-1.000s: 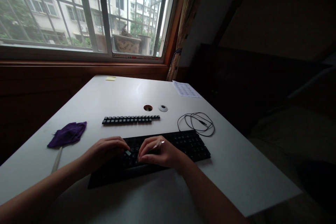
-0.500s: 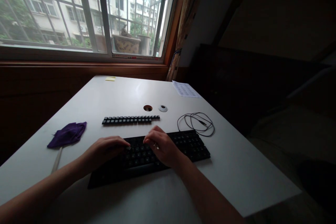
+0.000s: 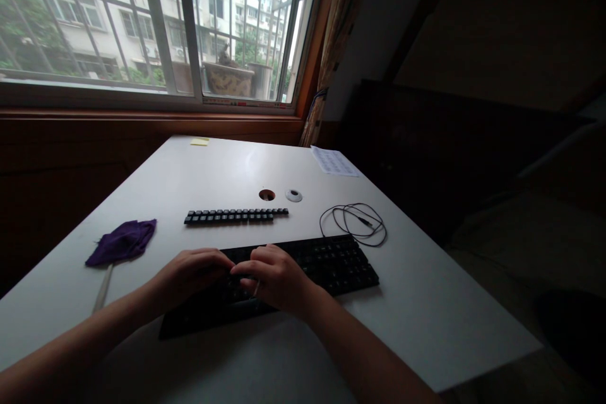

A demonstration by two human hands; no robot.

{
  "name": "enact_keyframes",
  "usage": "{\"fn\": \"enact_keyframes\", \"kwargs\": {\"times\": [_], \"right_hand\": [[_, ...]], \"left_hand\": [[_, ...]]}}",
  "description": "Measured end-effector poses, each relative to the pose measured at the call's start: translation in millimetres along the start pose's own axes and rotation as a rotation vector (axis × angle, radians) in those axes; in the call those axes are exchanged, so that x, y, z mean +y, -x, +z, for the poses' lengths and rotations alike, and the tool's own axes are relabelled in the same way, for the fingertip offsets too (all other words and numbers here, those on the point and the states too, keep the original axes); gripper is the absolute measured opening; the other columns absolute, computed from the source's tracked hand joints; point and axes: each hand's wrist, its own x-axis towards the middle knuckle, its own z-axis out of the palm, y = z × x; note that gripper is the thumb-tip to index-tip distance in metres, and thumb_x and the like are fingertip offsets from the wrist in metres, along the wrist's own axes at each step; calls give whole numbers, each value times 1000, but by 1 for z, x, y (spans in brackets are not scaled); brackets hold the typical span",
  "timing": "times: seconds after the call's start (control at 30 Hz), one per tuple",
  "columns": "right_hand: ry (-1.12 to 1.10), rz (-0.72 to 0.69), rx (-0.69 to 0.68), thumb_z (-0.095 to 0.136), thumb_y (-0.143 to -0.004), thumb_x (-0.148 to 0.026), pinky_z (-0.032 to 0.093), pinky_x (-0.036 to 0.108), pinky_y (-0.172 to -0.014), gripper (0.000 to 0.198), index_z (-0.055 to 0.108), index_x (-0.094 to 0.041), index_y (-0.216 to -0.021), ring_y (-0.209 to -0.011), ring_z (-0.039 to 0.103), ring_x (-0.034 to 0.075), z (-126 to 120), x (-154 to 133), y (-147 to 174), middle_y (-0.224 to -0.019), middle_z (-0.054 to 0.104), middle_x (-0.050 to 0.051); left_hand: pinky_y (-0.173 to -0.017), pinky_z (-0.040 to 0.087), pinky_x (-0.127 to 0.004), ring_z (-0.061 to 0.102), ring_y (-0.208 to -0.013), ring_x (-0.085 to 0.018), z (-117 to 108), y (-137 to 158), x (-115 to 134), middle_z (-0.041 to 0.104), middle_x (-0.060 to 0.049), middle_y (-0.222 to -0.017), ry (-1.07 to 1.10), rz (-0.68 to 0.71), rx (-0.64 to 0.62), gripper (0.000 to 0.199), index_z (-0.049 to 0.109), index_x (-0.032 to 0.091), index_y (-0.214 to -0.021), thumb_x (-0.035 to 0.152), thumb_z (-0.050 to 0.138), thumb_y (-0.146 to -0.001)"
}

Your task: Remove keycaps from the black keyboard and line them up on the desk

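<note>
A black keyboard (image 3: 326,262) lies slanted across the front of the white table. My left hand (image 3: 192,274) is over its left part, fingers curled together with the tips low on the keys. My right hand (image 3: 274,278) is closed too, its thumb and forefinger meeting the left fingertips over the keys. Whatever is between the fingertips is too small and dark to make out. A small pale thing shows at the right hand's lower fingers; I cannot tell if it is a ring. Behind the keyboard, loose black keycaps (image 3: 227,218) stand in two rows.
On the left lies a purple cloth (image 3: 122,243) with a pale handle-like stick (image 3: 103,289) below it. A coiled cable (image 3: 355,222) rests at right. Farther back are a cable hole (image 3: 267,195), its grey ring cover (image 3: 294,196), a printed sheet (image 3: 334,161) and yellow notes (image 3: 199,142).
My right hand has moved left and down, from above the keyboard's middle to meet the left fingertips. My left hand has barely moved.
</note>
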Motion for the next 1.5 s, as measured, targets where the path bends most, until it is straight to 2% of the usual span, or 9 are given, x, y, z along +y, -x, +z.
{"fn": "enact_keyframes", "kwargs": {"times": [0.13,0.27,0.37,0.6,0.9,1.07,1.5], "right_hand": [[-53,30,27,64,-88,-27,48,28,-73,17,66,-22,-105,-78,60,15,-3,-3,0,-95,65,4],[-160,39,62,64,-88,-25,51,30,-82,19,59,-23,-106,-95,65,17,-9,-1,0,-112,67,6],[-211,37,92,65,-88,-23,53,31,-84,20,55,-23,-106,-97,66,16,-11,2,0,-118,68,6],[-169,93,70,66,-85,-22,54,31,-82,27,55,-22,-109,-94,66,17,-8,11,5,-106,68,5],[-61,86,52,60,-93,-31,55,28,-78,24,63,-22,-115,-89,64,16,-8,7,4,-102,66,6],[-30,76,58,61,-94,-35,55,29,-79,23,66,-20,-111,-89,67,16,-5,6,2,-99,71,6],[58,95,27,64,-91,-42,51,29,-73,24,67,-20,-100,-82,69,17,2,6,1,-92,74,4]], "left_hand": [[-71,51,-22,66,-79,-15,1,-1,3,70,-3,-91,-1,-26,37,15,68,20,-104,26,57,-96],[-74,52,-23,65,-84,-15,2,-1,4,67,-4,-95,31,-18,108,14,65,20,-105,25,56,-96],[-73,52,-24,64,-83,-15,1,-1,6,66,-4,-95,34,-19,113,14,64,19,-104,26,55,-97],[-72,51,-23,63,-82,-15,1,-1,9,64,-4,-95,40,-11,103,12,63,19,-103,24,53,-97],[-73,53,-24,64,-84,-14,3,1,1,63,-4,-98,11,36,113,13,61,20,-107,23,58,-95],[-71,54,-22,65,-82,-13,4,3,2,63,-3,-100,44,33,104,20,59,22,-113,22,58,-94],[-68,51,-21,64,-78,-13,7,4,-1,64,-2,-95,-19,26,93,17,62,21,-108,22,62,-91]]}}
